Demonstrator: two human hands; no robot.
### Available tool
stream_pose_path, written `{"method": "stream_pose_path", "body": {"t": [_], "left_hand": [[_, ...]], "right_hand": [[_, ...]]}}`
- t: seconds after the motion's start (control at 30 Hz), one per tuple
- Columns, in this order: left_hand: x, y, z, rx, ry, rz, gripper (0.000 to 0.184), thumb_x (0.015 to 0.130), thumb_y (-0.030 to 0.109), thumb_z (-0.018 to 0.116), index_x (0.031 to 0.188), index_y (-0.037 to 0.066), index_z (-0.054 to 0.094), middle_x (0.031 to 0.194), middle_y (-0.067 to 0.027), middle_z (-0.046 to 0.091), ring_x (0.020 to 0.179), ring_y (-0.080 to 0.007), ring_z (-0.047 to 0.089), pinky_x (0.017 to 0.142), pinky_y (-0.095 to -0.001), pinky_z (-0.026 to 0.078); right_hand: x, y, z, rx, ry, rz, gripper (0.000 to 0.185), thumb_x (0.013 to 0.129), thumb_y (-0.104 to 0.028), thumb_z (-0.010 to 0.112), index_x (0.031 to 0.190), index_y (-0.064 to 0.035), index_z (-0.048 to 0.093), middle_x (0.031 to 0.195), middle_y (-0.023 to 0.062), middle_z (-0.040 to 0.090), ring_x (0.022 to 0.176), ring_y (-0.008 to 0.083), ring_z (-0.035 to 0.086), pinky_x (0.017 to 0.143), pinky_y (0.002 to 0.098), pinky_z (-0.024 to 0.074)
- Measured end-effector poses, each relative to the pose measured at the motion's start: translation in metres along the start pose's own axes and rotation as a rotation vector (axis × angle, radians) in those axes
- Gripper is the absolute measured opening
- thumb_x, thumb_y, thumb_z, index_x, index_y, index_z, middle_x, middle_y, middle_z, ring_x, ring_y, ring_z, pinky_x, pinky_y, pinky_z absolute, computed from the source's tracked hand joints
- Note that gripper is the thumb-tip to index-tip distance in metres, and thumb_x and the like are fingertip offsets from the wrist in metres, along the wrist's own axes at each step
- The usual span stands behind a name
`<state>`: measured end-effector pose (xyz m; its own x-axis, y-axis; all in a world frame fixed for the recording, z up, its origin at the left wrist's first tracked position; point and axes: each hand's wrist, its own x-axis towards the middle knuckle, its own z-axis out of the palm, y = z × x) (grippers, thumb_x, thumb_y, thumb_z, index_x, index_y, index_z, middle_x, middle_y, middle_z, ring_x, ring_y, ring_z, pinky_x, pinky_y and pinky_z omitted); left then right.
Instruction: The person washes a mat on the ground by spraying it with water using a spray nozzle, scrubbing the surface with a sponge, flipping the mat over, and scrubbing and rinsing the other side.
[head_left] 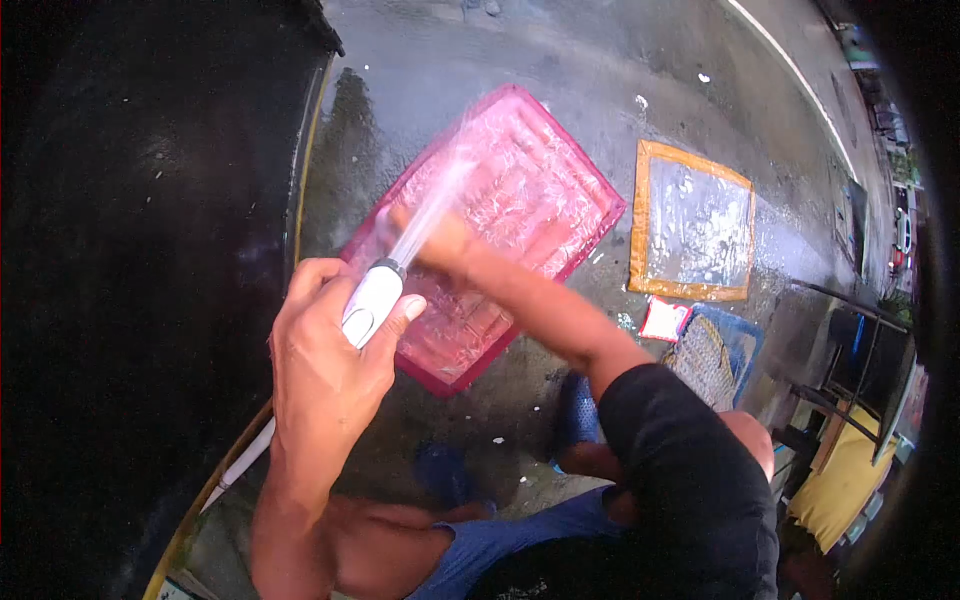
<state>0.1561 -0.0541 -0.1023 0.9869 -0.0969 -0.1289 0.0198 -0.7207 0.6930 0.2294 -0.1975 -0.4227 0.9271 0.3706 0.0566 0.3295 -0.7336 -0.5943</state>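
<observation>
A white spray nozzle (372, 300) is gripped in my left hand (335, 345), and water shoots from its tip onto a pink, red-bordered mat (540, 190) on the wet ground. My right hand (430, 240), smeared by motion, is over the left part of the mat, just beyond the nozzle's tip. Its fingers are too blurred to read. Part of a white hose (240, 463) shows below my left wrist. The mat's surface looks wet, shiny and wrinkled.
An orange-bordered clear sheet (700, 225) lies to the right. Below it are a small red-and-white packet (665, 318) and a blue item (743, 345) with netting (703, 362). A dark metal frame (865, 370) and yellow cloth (845, 480) stand at far right.
</observation>
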Motion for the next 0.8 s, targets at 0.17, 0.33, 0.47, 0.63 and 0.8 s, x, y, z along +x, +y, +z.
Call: {"method": "stream_pose_path", "body": {"t": [0.17, 0.33, 0.47, 0.63, 0.8], "left_hand": [[-0.009, 0.005, -0.002, 0.006, -0.025, -0.048, 0.031, 0.080, 0.018, 0.085, 0.093, -0.006, 0.070, 0.097, -0.0165, 0.063, 0.080, -0.0303, 0.065, 0.073, -0.0381, 0.051], [-0.008, 0.008, -0.006, -0.016, 0.002, -0.011, 0.032, 0.080, 0.018, 0.085, 0.093, -0.006, 0.069, 0.097, -0.0165, 0.063, 0.080, -0.0305, 0.065, 0.073, -0.0384, 0.051], [-0.006, 0.005, -0.006, 0.004, -0.004, 0.030, 0.033, 0.079, 0.019, 0.086, 0.093, -0.006, 0.069, 0.096, -0.0186, 0.062, 0.079, -0.0350, 0.065, 0.070, -0.0414, 0.051], [-0.018, 0.007, -0.016, -0.010, 0.001, -0.015, 0.034, 0.081, 0.021, 0.085, 0.091, -0.006, 0.068, 0.095, -0.0202, 0.063, 0.080, -0.0383, 0.065, 0.071, -0.0432, 0.051], [-0.014, -0.020, -0.026, 0.168, -0.022, -0.086, 0.034, 0.083, 0.022, 0.083, 0.090, -0.008, 0.067, 0.090, -0.0207, 0.065, 0.079, -0.0322, 0.067, 0.072, -0.0386, 0.051]], "right_hand": [[0.042, 0.116, -0.133, -0.234, 0.221, 0.634, 0.050, 0.097, -0.053, 0.055, 0.109, -0.0045, 0.060, 0.092, 0.0261, 0.072, 0.086, 0.0439, 0.071, 0.077, 0.0541, 0.0545], [-0.009, 0.111, -0.101, -0.302, 0.355, 0.526, 0.045, 0.094, -0.047, 0.061, 0.108, -0.0044, 0.059, 0.094, 0.0270, 0.071, 0.085, 0.0481, 0.070, 0.080, 0.0564, 0.0542], [-0.066, 0.123, -0.110, -0.252, 0.380, 0.357, 0.048, 0.094, -0.048, 0.062, 0.110, -0.0032, 0.055, 0.093, 0.0283, 0.071, 0.083, 0.0499, 0.069, 0.079, 0.0583, 0.0531], [-0.023, 0.154, -0.144, -0.354, 0.376, 0.733, 0.052, 0.096, -0.052, 0.057, 0.108, -0.0010, 0.056, 0.091, 0.0307, 0.070, 0.085, 0.0484, 0.069, 0.076, 0.0573, 0.0532], [-0.047, -0.022, -0.031, -0.040, 0.089, 0.539, 0.040, 0.098, -0.045, 0.056, 0.108, -0.0055, 0.056, 0.089, 0.0270, 0.069, 0.075, 0.0499, 0.067, 0.070, 0.0593, 0.0523]]}}
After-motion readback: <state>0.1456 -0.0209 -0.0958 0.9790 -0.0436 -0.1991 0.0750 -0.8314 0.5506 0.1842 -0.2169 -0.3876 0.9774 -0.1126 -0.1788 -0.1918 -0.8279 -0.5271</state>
